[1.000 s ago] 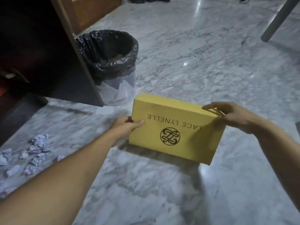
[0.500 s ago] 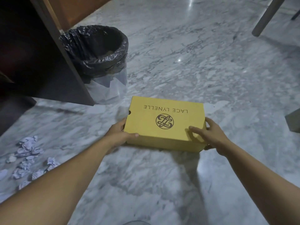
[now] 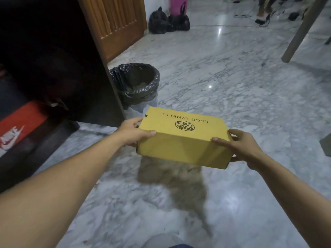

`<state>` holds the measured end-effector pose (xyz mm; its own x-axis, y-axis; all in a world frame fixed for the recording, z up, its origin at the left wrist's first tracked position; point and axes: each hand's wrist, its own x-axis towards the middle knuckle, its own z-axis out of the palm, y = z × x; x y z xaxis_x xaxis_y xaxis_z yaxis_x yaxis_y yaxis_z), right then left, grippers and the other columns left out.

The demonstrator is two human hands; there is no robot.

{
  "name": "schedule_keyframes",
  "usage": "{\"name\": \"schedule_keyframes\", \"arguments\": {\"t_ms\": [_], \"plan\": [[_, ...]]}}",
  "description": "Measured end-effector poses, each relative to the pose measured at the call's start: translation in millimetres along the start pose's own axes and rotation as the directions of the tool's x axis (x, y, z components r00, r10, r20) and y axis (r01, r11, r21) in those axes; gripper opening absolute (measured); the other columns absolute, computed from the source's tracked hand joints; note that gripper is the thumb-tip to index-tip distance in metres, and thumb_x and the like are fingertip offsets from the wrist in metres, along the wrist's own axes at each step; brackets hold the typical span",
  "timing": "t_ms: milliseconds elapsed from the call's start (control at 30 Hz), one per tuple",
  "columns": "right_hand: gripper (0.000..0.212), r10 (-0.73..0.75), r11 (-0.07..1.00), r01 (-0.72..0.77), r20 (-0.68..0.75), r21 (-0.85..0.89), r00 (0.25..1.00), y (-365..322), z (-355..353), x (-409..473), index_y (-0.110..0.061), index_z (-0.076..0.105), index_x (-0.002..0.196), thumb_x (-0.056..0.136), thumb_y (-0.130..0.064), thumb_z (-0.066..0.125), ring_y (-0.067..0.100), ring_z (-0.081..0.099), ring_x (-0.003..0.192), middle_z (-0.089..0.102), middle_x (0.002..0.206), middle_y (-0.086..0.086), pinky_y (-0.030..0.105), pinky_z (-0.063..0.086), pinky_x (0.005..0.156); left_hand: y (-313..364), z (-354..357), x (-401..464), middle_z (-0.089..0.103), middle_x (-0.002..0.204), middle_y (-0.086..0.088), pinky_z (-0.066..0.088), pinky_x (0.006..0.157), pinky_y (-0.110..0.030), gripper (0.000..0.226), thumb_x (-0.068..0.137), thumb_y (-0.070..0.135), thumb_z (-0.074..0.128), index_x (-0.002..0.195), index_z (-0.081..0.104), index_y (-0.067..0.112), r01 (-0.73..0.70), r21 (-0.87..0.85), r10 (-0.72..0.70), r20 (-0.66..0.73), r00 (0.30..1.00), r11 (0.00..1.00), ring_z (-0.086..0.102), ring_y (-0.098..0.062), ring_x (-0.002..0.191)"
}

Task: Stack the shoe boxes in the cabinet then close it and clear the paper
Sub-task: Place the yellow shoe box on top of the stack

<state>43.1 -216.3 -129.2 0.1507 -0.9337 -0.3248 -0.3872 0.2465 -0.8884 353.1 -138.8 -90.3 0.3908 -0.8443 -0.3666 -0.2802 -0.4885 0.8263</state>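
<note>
Yellow shoe box [image 3: 182,138] up off marble floor [image 3: 232,83], level, lid on. Left hand [image 3: 133,131] grips left end, right hand [image 3: 240,147] grips right end. Open cabinet [image 3: 53,59] at left, red box [image 3: 16,127] inside; bin [image 3: 136,83] just behind.

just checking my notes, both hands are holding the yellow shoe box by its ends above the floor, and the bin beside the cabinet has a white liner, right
Not quite: the liner is black, not white, as the head view shows. The rest stands: the left hand and right hand hold the yellow shoe box by its ends above the floor, and the bin stands beside the cabinet.
</note>
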Motion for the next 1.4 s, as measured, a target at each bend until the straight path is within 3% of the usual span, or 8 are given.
{"name": "schedule_keyframes", "arguments": {"t_ms": [200, 400, 600, 700, 900, 1033, 1233, 1400], "plan": [[0.075, -0.144, 0.99, 0.144, 0.064, 0.005, 0.987, -75, -4, -54, -0.013, 0.054, 0.134, 0.069, -0.031, 0.087, 0.016, 0.067, 0.08, 0.065, 0.098, -0.005, 0.042, 0.061, 0.06, 37, -64, -76, 0.061, 0.103, 0.014, 0.059, 0.077, -0.045, 0.046, 0.072, 0.019, 0.083, 0.108, 0.06, 0.037, -0.056, -0.006, 0.056, 0.012, 0.998, 0.998, 0.065, -0.02, 0.101], [0.032, -0.352, 0.934, 0.356, 0.144, 0.0, 0.925, -168, 14, -116, -0.021, 0.062, 0.096, 0.074, -0.029, 0.084, 0.017, 0.068, 0.076, 0.068, 0.091, -0.003, 0.043, 0.06, 0.062, 63, -139, -170, 0.063, 0.109, -0.002, 0.054, 0.05, -0.03, 0.068, 0.072, 0.018, 0.083, 0.132, 0.053, 0.027, -0.118, -0.076, 0.102, -0.19, 0.976, 0.99, 0.064, -0.016, 0.082], [0.032, -0.503, 0.859, 0.511, 0.147, -0.027, 0.852, -263, 52, -186, -0.01, 0.067, 0.085, 0.072, -0.034, 0.084, 0.023, 0.069, 0.079, 0.07, 0.089, 0.008, 0.04, 0.06, 0.062, 96, -225, -264, 0.057, 0.129, 0.003, 0.045, 0.084, -0.041, 0.073, 0.073, 0.038, 0.08, 0.138, 0.048, 0.027, -0.19, -0.02, 0.166, -0.399, 0.902, 0.982, 0.052, -0.022, 0.116], [0.048, -0.573, 0.817, 0.576, 0.131, 0.017, 0.809, -306, 74, -214, -0.009, 0.066, 0.108, 0.072, -0.033, 0.085, 0.021, 0.065, 0.083, 0.063, 0.086, -0.003, 0.046, 0.06, 0.073, 108, -262, -301, 0.058, 0.127, 0.002, 0.042, 0.094, -0.047, 0.065, 0.073, 0.038, 0.08, 0.132, 0.055, 0.028, -0.225, -0.025, 0.185, -0.486, 0.854, 0.974, 0.051, -0.024, 0.118], [0.081, -0.696, 0.717, 0.693, 0.116, 0.07, 0.709, -388, 127, -243, -0.009, 0.054, 0.137, 0.071, -0.049, 0.08, 0.022, 0.06, 0.103, 0.058, 0.118, -0.001, 0.041, 0.058, 0.086, 133, -338, -355, 0.061, 0.104, 0.007, 0.038, 0.075, -0.03, 0.037, 0.076, 0.027, 0.08, 0.107, 0.059, 0.029, -0.324, -0.077, 0.192, -0.669, 0.718, 0.943, 0.056, -0.017, 0.098], [0.077, -0.762, 0.647, 0.75, 0.092, 0.135, 0.641, -442, 150, -259, -0.014, 0.054, 0.137, 0.073, -0.051, 0.078, 0.021, 0.057, 0.109, 0.056, 0.128, 0.002, 0.044, 0.055, 0.094, 158, -385, -370, 0.057, 0.131, 0.002, 0.039, 0.073, -0.027, 0.077, 0.069, 0.032, 0.084, 0.137, 0.049, 0.021, -0.355, -0.035, 0.202, -0.768, 0.608, 0.934, 0.055, -0.019, 0.113], [0.08, -0.858, 0.509, 0.831, 0.059, 0.223, 0.51, -520, 168, -271, -0.017, 0.054, 0.138, 0.067, -0.034, 0.087, 0.023, 0.058, 0.111, 0.058, 0.126, 0.003, 0.047, 0.054, 0.094, 200, -435, -385, 0.047, 0.138, -0.001, 0.037, 0.09, -0.022, 0.085, 0.071, 0.015, 0.084, 0.144, 0.041, 0.019, -0.448, 0.137, 0.302, -0.898, 0.321, 0.884, 0.047, -0.019, 0.124], [0.071, -0.921, 0.377, 0.884, 0.013, 0.275, 0.389, -583, 188, -269, -0.02, 0.057, 0.133, 0.068, -0.019, 0.088, 0.018, 0.055, 0.108, 0.058, 0.128, 0.004, 0.048, 0.054, 0.094, 235, -480, -388, 0.045, 0.143, -0.004, 0.043, 0.096, -0.027, 0.093, 0.069, 0.002, 0.082, 0.146, 0.035, 0.023, -0.405, 0.283, 0.376, -0.911, 0.172, 0.87, 0.048, -0.022, 0.125]]}}
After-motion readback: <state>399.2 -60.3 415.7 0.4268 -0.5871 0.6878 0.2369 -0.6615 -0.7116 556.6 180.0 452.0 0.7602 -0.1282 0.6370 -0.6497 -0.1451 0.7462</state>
